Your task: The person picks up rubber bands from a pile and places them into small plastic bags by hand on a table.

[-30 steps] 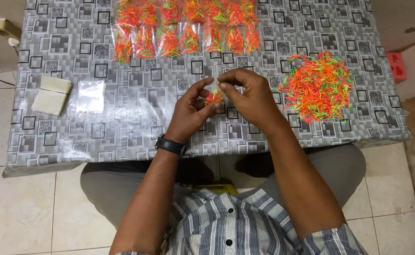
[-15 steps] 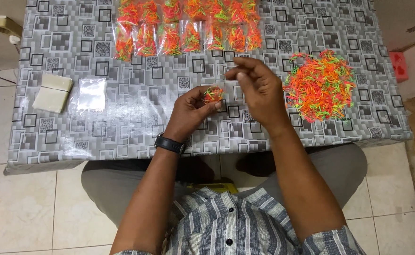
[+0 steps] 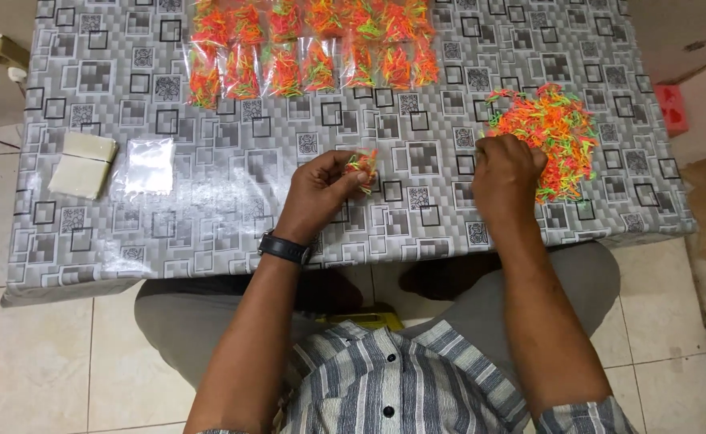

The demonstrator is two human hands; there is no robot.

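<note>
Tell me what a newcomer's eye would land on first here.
The loose heap of orange, green and yellow bands at the table's right, with the right hand at its near edge. Then the two rows of filled clear packets along the far edge. The left hand holds a small bag of bands at centre.

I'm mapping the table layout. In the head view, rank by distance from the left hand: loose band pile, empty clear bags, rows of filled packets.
1. Rows of filled packets, above the left hand.
2. Empty clear bags, left.
3. Loose band pile, far right.
The first two are fairly close.

Small bag (image 3: 362, 166) of orange-green bands
</note>
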